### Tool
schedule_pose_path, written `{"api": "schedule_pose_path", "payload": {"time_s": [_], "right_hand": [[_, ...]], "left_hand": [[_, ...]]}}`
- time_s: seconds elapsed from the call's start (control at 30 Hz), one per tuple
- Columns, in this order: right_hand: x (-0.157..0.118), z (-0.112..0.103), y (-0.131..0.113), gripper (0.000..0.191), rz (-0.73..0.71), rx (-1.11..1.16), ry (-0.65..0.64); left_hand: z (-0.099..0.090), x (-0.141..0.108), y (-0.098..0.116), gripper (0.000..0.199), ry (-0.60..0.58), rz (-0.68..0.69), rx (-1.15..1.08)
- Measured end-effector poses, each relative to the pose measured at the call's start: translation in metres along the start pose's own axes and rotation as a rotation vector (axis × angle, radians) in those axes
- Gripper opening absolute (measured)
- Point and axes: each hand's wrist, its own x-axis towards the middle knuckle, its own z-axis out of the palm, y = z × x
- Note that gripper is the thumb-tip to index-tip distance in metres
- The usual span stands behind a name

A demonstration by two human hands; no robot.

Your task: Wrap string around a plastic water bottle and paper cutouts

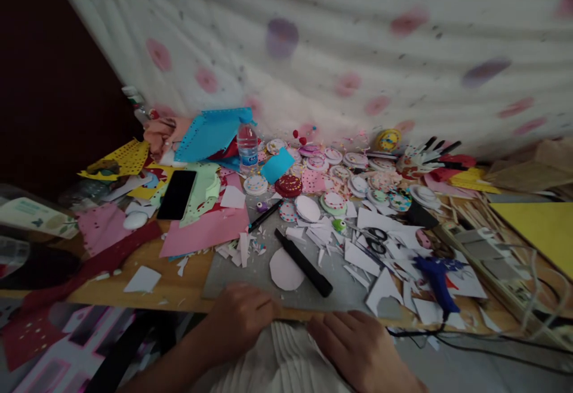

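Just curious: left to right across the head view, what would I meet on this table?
Black rectangular phone, clear plastic bottle, long black cylindrical tool, black-handled metal scissors, blue glue gun, flat yellow sheet.

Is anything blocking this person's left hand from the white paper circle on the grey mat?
Nothing visible stands between the left hand and the white circle; just a strip of grey mat lies there. A black stick does overlap the circle's far right edge.
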Motion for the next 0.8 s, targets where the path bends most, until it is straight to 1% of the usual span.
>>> {"api": "schedule_pose_path", "payload": {"time_s": [0.07, 0.17, 0.23, 0.3, 0.4, 0.47, 0.5, 0.57, 0.63, 0.67, 0.7, 0.73, 0.8], "right_hand": [[-0.004, 0.003, -0.004, 0.035, 0.038, -0.023, -0.010], [-0.008, 0.010, -0.010, 0.029, 0.104, -0.038, -0.024], [-0.008, 0.013, -0.014, 0.026, 0.122, -0.026, -0.036], [-0.005, 0.014, -0.014, 0.025, 0.122, -0.020, -0.047], [0.003, 0.011, -0.007, 0.024, 0.127, -0.045, -0.033], [0.006, 0.008, 0.004, 0.024, 0.160, -0.070, -0.012], [0.007, 0.007, 0.011, 0.024, 0.196, -0.088, -0.005], [0.005, 0.011, 0.025, 0.023, 0.303, -0.132, -0.015], [0.001, 0.024, 0.038, 0.021, 0.410, -0.175, -0.047], [-0.001, 0.033, 0.043, 0.020, 0.451, -0.190, -0.067], [-0.003, 0.043, 0.046, 0.021, 0.479, -0.201, -0.089], [-0.005, 0.054, 0.049, 0.022, 0.500, -0.205, -0.108], [-0.007, 0.072, 0.052, 0.025, 0.529, -0.185, -0.143]], "left_hand": [[0.002, -0.003, 0.002, 0.039, 0.040, -0.004, 0.007], [0.000, -0.006, 0.004, 0.034, 0.128, 0.037, 0.074], [-0.002, -0.007, 0.004, 0.033, 0.173, 0.066, 0.115], [-0.004, -0.007, 0.003, 0.031, 0.200, 0.076, 0.141], [-0.009, -0.006, -0.001, 0.029, 0.212, 0.036, 0.166], [-0.015, -0.007, -0.006, 0.023, 0.226, -0.024, 0.183], [-0.019, -0.008, -0.010, 0.024, 0.258, -0.070, 0.185], [-0.027, -0.014, -0.019, 0.036, 0.390, -0.207, 0.174], [-0.028, -0.022, -0.029, 0.042, 0.575, -0.380, 0.131], [-0.026, -0.025, -0.033, 0.041, 0.622, -0.460, 0.106], [-0.021, -0.026, -0.037, 0.039, 0.625, -0.518, 0.080], [-0.013, -0.027, -0.040, 0.035, 0.578, -0.555, 0.050], [0.006, -0.023, -0.041, 0.031, 0.411, -0.576, -0.022]]}}
